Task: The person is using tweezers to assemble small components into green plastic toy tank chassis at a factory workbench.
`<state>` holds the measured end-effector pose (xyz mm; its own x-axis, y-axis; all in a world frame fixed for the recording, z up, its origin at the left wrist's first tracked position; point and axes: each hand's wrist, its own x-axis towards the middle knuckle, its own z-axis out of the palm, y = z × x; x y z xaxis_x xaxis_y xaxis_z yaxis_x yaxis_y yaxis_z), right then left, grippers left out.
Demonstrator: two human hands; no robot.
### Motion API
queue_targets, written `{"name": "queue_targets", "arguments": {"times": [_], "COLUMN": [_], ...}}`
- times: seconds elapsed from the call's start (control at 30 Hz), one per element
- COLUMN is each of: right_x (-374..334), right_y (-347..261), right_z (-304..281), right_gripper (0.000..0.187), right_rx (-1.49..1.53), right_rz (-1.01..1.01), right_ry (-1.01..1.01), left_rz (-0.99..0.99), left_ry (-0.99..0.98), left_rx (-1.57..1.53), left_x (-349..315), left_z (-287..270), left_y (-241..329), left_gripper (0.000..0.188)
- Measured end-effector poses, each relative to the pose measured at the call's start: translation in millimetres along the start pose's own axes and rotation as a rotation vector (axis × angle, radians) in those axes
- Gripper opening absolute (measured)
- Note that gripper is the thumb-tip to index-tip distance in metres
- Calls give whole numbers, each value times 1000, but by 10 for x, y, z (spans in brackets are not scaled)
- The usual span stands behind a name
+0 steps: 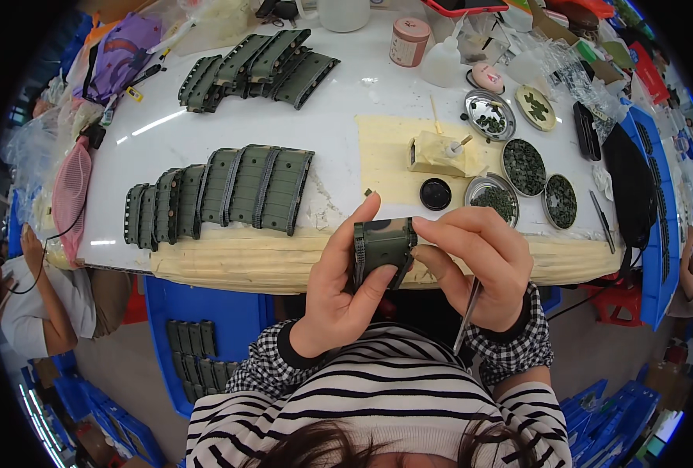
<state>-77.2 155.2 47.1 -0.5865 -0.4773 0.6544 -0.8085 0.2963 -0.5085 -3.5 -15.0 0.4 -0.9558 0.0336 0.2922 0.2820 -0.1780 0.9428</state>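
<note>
My left hand (335, 300) is closed around a curved dark green plastic piece (385, 251) with ribbed edges, held up just before the table's front edge. Thumb and fingers grip its sides. My right hand (487, 265) is at the piece's right edge, fingertips pinched there; anything tiny between them is hidden. Slim metal tweezers (468, 316) lie in the same hand, pointing down out of the palm. Just beyond the held piece are a black round lid (435, 194) and a metal dish of small green bits (491, 198).
Similar green pieces stand in a row (237, 191) at the left and in a stack (257, 70) farther back. Round tins of dark bits (524, 167), a tape-wrapped block (440, 153) and a white squeeze bottle (442, 62) are at the right. A blue tray (163, 327) sits below the table's left.
</note>
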Motion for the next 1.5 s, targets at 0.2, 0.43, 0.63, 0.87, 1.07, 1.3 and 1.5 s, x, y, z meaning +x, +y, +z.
{"name": "queue_targets", "arguments": {"times": [0.2, 0.43, 0.63, 0.87, 1.07, 1.3, 1.5], "right_x": [10, 31, 0, 47, 144, 208, 173], "right_y": [-8, -37, -83, -150, -211, -278, -272], "right_z": [-6, -19, 21, 51, 6, -51, -65], "right_gripper": [38, 48, 51, 48, 44, 42, 47], "right_rx": [-7, 17, 51, -3, -94, -167, -274], "right_rz": [8, 28, 26, 83, 41, -7, -101], "right_ry": [26, 6, -79, -147, -230, -269, -287], "left_rz": [-42, -177, -379, -389, -365, -321, -247], "left_ry": [14, 21, 94, 97, 89, 62, 54], "left_rx": [-68, -466, -400, -373, -336, -442, -350], "left_x": [13, -21, -9, -8, 23, 30, 35], "left_z": [15, -22, 12, -23, 22, 18, 35], "left_y": [26, -48, 28, 7, 89, 65, 67], "left_gripper": [63, 63, 72, 65, 65, 58, 56]}}
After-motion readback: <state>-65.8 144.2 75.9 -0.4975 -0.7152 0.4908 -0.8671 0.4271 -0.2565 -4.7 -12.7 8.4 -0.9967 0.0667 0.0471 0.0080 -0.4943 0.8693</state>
